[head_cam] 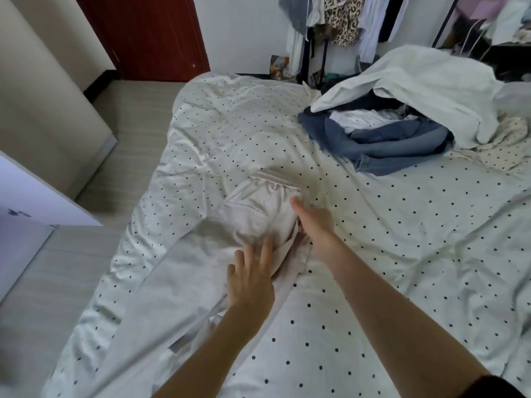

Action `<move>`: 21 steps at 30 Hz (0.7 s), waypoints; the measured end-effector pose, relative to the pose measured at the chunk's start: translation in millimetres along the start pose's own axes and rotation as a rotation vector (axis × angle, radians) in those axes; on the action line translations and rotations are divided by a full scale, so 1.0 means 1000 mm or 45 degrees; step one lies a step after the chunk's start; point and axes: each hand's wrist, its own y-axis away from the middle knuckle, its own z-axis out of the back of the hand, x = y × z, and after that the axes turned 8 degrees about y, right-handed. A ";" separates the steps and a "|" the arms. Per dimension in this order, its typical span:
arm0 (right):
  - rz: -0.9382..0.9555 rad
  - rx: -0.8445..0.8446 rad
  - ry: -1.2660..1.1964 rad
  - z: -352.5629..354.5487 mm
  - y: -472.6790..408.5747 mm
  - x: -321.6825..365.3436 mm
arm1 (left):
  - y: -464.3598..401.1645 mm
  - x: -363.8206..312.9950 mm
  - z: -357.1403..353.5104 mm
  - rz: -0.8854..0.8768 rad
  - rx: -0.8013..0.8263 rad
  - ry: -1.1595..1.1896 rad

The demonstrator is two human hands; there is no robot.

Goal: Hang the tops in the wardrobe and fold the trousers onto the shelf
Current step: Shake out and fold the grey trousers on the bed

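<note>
On bed (373, 254), trousers (253, 216) seemingly under both hands.

Dotted bed (373, 254): trousers (253, 216), perhaps jeans (382, 142)

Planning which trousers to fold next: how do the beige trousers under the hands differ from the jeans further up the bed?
The beige trousers are pale and lie alone, spread along the bed, with the left hand and right hand on them. The jeans are blue denim, bunched in a pile with white clothes, partly under a white sheet, untouched. Both lie on the bed, not yet folded.
</note>
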 end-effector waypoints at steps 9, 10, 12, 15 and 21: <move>0.440 0.223 -0.365 0.010 0.010 0.054 | 0.005 0.013 0.032 -0.033 -0.269 0.413; 0.425 0.193 -0.367 0.013 0.007 0.051 | 0.005 0.012 0.030 -0.099 -0.288 0.397; 0.297 0.094 -0.110 0.020 -0.001 0.033 | 0.008 0.012 0.017 -0.183 -0.036 0.357; -0.028 0.101 0.294 0.027 -0.004 -0.011 | 0.021 0.017 -0.016 -0.247 0.350 0.274; -0.160 0.070 0.008 0.003 0.005 -0.052 | 0.051 0.025 -0.022 -0.168 0.085 0.160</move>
